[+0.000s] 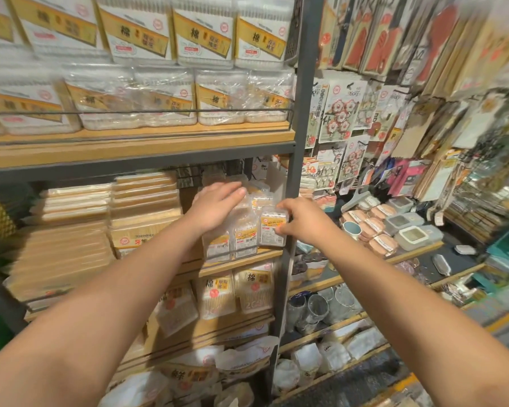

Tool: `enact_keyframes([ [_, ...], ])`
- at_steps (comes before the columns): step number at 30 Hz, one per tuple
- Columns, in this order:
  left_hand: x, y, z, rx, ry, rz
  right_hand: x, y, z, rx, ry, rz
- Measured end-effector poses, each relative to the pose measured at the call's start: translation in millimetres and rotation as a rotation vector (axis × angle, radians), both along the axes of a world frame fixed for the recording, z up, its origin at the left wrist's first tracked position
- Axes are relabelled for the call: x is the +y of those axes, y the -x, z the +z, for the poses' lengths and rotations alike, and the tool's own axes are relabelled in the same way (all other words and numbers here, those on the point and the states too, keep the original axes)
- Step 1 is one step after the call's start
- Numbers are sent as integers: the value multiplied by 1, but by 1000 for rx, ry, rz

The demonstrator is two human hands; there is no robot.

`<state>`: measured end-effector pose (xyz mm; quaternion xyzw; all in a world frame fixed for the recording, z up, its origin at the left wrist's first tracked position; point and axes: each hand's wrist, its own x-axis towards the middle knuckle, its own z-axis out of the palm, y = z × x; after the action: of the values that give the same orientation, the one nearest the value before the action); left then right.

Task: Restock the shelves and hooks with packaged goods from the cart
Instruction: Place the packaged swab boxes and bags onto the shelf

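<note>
pinched between thumb and fingers of the right hand point(299, 221), a small clear packet point(273, 229) sits at the shelf's point(241, 255) right end. left hand point(215, 208), fingers flat, steadies neighbouring packets point(231, 242). step: seating it; next, probably release and straighten the row.

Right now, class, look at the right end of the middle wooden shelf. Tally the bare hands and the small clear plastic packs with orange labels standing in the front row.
Bare hands: 2, left hand and right hand
Small clear plastic packs with orange labels, front row: 3
Total: 5
</note>
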<state>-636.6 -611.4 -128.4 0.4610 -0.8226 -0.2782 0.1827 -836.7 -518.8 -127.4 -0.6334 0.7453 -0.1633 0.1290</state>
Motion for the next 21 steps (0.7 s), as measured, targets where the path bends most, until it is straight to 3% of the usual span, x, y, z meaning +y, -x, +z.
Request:
enact_keyframes([
  [5,-30,16,17,-191,-122,-107,-5,7,-2,118,-5,-17],
  [8,-48,28,16,-116,-262,-150,-9,9,-2,114,-48,-32],
  [11,-57,42,12,-37,-236,-157,-14,8,-1,135,-88,-55],
  [15,-64,59,9,-184,-189,-272,-19,3,-2,259,-102,-79],
  [18,-64,63,6,-208,-255,-345,-19,-5,-9,359,-155,-69],
  [21,-66,63,6,-251,-155,-297,-18,-6,-18,357,-132,-86],
])
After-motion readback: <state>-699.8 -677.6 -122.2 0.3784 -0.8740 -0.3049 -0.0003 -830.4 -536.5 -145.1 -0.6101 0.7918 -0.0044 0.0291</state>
